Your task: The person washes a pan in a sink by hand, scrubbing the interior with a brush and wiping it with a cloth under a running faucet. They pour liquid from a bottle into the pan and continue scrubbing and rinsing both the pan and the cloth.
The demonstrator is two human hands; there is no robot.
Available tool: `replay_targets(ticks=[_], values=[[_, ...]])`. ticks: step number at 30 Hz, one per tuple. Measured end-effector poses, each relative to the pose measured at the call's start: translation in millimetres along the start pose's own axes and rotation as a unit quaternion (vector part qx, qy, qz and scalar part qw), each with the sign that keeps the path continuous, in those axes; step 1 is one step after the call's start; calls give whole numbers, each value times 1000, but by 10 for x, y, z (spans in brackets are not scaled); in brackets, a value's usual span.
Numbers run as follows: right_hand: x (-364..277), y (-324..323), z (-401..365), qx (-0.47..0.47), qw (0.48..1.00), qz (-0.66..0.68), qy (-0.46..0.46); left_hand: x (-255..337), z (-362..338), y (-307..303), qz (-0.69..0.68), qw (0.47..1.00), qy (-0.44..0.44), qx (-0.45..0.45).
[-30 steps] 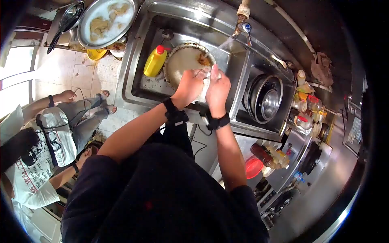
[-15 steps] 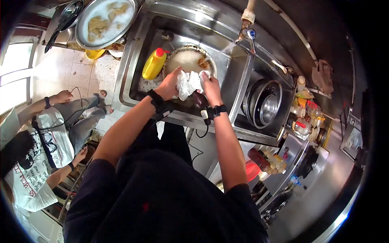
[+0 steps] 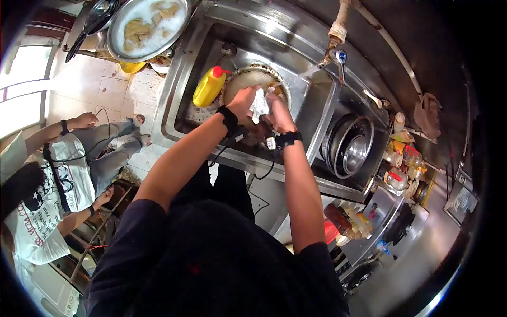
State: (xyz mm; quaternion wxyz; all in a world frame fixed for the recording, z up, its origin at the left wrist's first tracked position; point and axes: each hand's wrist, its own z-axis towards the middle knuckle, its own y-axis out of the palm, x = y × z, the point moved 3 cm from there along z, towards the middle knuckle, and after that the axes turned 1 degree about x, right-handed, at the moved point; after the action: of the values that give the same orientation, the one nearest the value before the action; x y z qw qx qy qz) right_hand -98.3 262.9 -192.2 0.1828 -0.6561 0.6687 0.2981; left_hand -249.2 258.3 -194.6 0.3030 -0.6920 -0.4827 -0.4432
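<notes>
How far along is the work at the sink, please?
Nothing is surely done: the stacked bowls may be, but I cannot tell if they are clean. In progress: the left hand and right hand hold a white cloth at the basin, tap running. Possibly left: yellowish pieces in foamy water.

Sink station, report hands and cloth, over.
Left hand and right hand holding white cloth over round pan. Yellow bottle close beside pan. Nothing visibly in the way.

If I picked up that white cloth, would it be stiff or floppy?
The white cloth is probably floppy, since it looks crumpled between the left hand and right hand. It may feel heavy and drippy too, being right above a pan of cloudy water.
</notes>
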Motion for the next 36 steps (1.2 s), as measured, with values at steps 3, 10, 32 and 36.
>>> replay_targets(ticks=[3,10,32,36], values=[[-14,-61,2,44,999,-29,1,9,14,15,3,1000,1,3],[-265,18,-229,46,998,-44,-11,122,-20,29,-52,999,-13,2],[-196,-104,-419,72,966,-189,-160,87,-279,129,-290,934,-111,176],[-250,-12,-726,81,965,-165,-187,167,-446,58,-435,887,-115,103]])
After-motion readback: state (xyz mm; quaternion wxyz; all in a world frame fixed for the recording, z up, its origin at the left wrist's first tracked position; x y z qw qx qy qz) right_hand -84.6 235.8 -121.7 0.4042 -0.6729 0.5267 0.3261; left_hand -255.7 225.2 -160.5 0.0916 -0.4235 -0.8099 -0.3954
